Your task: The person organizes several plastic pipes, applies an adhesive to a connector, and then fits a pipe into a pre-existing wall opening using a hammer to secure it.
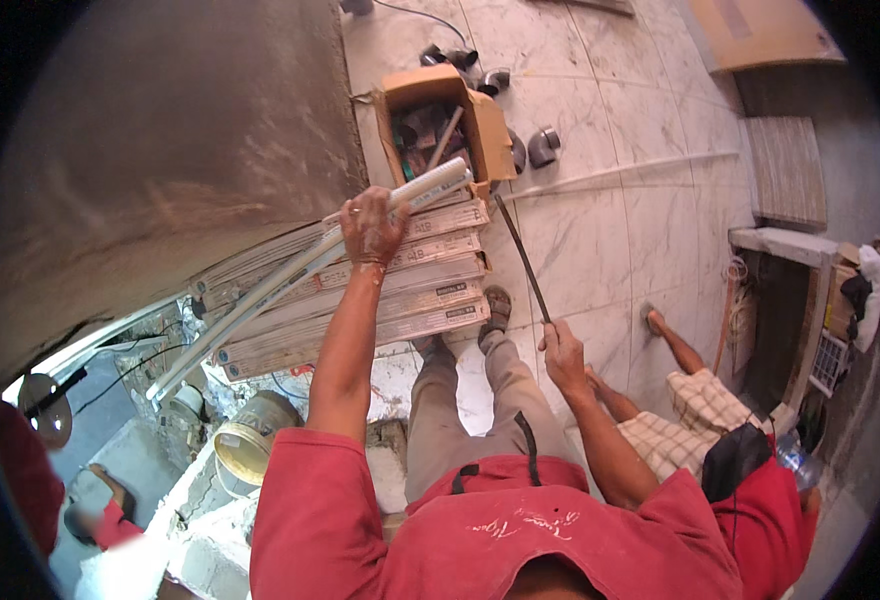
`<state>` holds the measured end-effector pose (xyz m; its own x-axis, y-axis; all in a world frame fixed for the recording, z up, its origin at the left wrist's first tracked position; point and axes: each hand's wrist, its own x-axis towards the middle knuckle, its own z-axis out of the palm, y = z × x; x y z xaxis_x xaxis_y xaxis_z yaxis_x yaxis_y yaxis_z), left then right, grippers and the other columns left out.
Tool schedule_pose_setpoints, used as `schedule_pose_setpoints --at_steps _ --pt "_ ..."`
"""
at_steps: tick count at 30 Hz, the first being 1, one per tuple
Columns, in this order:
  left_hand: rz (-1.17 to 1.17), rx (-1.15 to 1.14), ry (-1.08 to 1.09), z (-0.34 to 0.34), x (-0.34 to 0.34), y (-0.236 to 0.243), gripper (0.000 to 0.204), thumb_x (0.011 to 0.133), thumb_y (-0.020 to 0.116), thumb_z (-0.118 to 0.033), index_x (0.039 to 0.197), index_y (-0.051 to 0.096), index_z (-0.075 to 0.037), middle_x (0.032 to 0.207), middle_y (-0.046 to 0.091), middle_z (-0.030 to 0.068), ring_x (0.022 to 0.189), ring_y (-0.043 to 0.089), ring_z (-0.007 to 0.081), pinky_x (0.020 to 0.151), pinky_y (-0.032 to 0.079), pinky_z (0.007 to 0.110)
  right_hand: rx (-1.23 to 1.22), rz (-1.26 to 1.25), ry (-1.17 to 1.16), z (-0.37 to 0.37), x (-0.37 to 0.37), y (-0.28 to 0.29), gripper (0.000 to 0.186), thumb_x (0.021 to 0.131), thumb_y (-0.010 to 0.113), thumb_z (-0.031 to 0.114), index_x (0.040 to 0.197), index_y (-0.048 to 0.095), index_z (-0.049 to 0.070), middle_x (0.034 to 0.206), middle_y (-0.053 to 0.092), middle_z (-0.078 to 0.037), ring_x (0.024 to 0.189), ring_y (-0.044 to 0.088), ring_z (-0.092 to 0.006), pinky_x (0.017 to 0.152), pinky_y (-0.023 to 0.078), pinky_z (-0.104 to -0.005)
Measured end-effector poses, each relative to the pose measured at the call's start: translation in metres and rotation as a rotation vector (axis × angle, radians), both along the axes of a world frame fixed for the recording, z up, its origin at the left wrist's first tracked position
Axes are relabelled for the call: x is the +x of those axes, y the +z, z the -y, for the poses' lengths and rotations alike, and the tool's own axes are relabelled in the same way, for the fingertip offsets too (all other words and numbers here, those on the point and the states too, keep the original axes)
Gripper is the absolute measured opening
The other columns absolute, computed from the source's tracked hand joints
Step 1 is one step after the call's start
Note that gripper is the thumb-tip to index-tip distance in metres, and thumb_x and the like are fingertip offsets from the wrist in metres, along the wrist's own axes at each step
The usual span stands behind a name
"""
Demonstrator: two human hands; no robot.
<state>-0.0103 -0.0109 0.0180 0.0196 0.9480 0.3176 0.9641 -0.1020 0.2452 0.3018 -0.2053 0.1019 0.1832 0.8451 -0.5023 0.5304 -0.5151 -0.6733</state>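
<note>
My left hand (372, 228) is closed over white plastic pipes (295, 265) that lie slantwise across a stack of long flat cartons (360, 310). The pipes' upper right ends reach beside an open cardboard box (490, 135); their lower left ends overhang the stack. In my right hand (562, 352) is the near end of a long, thin, dark bar (525, 258), its fingers wrapped round it. The far end of the bar comes close to the box's lower corner. What kind of tool the bar is, I cannot make out.
Dark elbow pipe fittings (543, 147) lie on the marble-look tiles right of the box. A long pale strip (625, 178) crosses the floor. A bucket (255, 440) stands among rubble at lower left. One person in checkered shorts (650, 430) is close on my right; another (115, 520) is at lower left.
</note>
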Motion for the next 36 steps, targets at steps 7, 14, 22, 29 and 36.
schedule_pose_setpoints --at_steps 7,14,22,29,36 --pt "-0.049 -0.082 -0.265 0.032 -0.032 0.01 0.055 0.076 0.069 -0.03 0.123 0.043 -0.018 0.131 0.045 0.0086 0.119 0.046 0.0271 0.1 0.031 0.047 0.318 0.255 0.418 0.028 -0.003 -0.004 0.019 0.089 0.056 0.02 0.105 0.062 0.01 0.083 0.058 -0.014 0.074 0.058 -0.0346 0.063 0.047 -0.0423" --pt "0.003 -0.119 -0.151 0.057 -0.078 -0.001 0.021 0.085 0.053 -0.017 0.105 0.055 -0.014 0.125 0.052 0.0087 0.118 0.046 0.0252 0.097 0.034 0.054 0.594 0.271 0.791 -0.062 -0.072 -0.031 0.028 0.081 0.065 0.021 0.108 0.062 0.012 0.091 0.058 -0.008 0.08 0.059 -0.029 0.064 0.049 -0.0384" --pt "0.403 0.056 0.11 0.087 -0.08 -0.023 0.017 0.092 0.048 -0.02 0.09 0.06 -0.008 0.081 0.061 0.0068 0.077 0.059 0.0282 0.068 0.046 0.04 0.764 0.456 0.99 -0.158 -0.147 -0.005 0.061 0.076 0.066 0.025 0.132 0.045 0.014 0.137 0.041 -0.014 0.128 0.036 -0.0322 0.106 0.025 -0.0496" --pt "-0.068 -0.166 -0.011 0.117 -0.069 0.017 0.028 0.087 0.048 -0.012 0.114 0.055 -0.008 0.123 0.051 0.0127 0.122 0.043 0.031 0.103 0.03 0.05 0.652 0.499 1.324 -0.197 -0.173 -0.04 0.051 0.08 0.06 0.016 0.129 0.045 0.012 0.127 0.046 -0.014 0.118 0.045 -0.0324 0.097 0.039 -0.0452" --pt "0.949 -0.185 0.75 0.203 -0.085 0.068 0.037 0.093 0.048 -0.016 0.129 0.042 -0.009 0.136 0.04 0.0129 0.125 0.04 0.0326 0.102 0.034 0.049 0.509 0.42 1.474 -0.186 -0.174 -0.017 0.034 0.08 0.055 0.008 0.114 0.051 0.009 0.106 0.054 -0.014 0.099 0.054 -0.037 0.082 0.046 -0.0487"
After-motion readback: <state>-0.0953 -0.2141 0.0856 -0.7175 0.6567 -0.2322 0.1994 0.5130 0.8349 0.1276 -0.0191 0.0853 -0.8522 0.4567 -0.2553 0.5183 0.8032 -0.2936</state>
